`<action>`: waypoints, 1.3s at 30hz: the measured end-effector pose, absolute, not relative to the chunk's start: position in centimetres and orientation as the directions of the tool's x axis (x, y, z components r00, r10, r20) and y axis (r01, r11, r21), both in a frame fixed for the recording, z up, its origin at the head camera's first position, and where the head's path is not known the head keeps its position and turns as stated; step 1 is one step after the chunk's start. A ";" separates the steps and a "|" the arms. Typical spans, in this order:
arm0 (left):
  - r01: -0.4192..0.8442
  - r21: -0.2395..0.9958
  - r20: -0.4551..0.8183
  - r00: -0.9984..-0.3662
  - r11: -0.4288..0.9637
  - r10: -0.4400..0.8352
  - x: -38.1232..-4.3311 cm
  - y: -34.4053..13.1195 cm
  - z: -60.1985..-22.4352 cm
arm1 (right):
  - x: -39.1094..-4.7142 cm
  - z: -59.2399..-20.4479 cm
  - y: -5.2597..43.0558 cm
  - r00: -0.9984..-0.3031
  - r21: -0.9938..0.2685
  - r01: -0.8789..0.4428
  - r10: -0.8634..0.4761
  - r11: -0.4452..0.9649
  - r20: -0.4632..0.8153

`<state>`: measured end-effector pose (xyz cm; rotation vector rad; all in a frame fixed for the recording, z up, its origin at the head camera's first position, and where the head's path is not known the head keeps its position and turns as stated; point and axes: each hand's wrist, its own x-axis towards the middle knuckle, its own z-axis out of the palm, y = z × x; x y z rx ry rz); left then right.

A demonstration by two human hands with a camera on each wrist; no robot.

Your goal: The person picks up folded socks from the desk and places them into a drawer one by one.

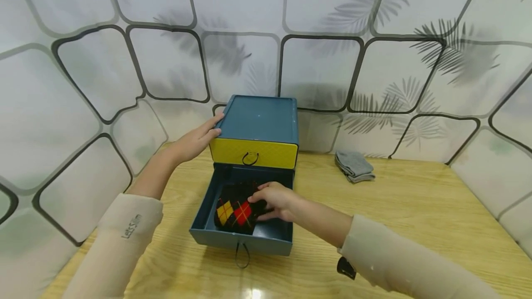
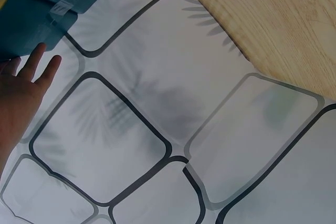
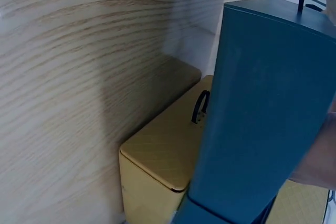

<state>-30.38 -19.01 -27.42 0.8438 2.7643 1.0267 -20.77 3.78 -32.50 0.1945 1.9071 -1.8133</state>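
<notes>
A small blue drawer cabinet (image 1: 259, 116) has a yellow upper drawer front (image 1: 253, 151). Its blue lower drawer (image 1: 245, 239) is pulled out, and in it lies a folded pair of black argyle socks (image 1: 234, 216) with yellow and red diamonds. My right hand (image 1: 276, 202) reaches into this drawer and pinches the socks at their right side. On the cabinet's left top edge rests my left hand (image 1: 195, 142), its fingers extended; the left wrist view shows those fingers (image 2: 32, 66) against the blue side. In the right wrist view the drawer wall (image 3: 262, 114) hides most of my right hand.
Folded grey socks (image 1: 354, 166) lie on the wooden table (image 1: 395, 225), right of the cabinet. Behind stands a patterned curtain (image 1: 320, 68). A black loop handle (image 1: 242, 255) hangs from the lower drawer's front. The right wrist view shows a yellow box (image 3: 163, 150) with a black handle.
</notes>
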 end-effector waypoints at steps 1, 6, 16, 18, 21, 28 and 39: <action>0.471 0.621 0.115 -0.846 0.626 0.521 -30.4 -19.0 -27.4 | -20.7 -32.4 3.8 -0.869 -0.898 0.424 -0.229 0.115 -0.440; 0.469 0.618 0.110 -0.846 0.631 0.521 -30.4 -19.0 -27.4 | -20.4 -31.9 4.0 -0.888 -0.908 0.362 -0.219 0.209 -0.405; 0.476 0.618 0.114 -0.842 0.626 0.527 -30.4 -19.0 -27.3 | -18.8 -30.2 4.9 -0.927 -0.899 0.163 -0.249 0.406 -0.280; 0.477 0.619 0.119 -0.842 0.624 0.526 -30.4 -19.0 -27.3 | -18.4 -29.7 5.1 -0.934 -0.901 0.124 -0.257 0.417 -0.247; 0.483 0.618 0.122 -0.839 0.621 0.530 -30.4 -19.1 -27.3 | -17.7 -28.9 5.4 -0.939 -0.909 0.071 -0.281 0.411 -0.200; 0.481 0.609 0.110 -0.839 0.631 0.533 -30.4 -19.1 -27.2 | -15.0 -27.9 6.1 -0.893 -0.866 -0.248 -0.449 0.434 0.031; 0.479 0.607 0.102 -0.838 0.634 0.536 -30.3 -19.0 -27.2 | -11.7 -30.1 6.1 -0.465 -0.311 -0.873 -0.833 0.376 0.299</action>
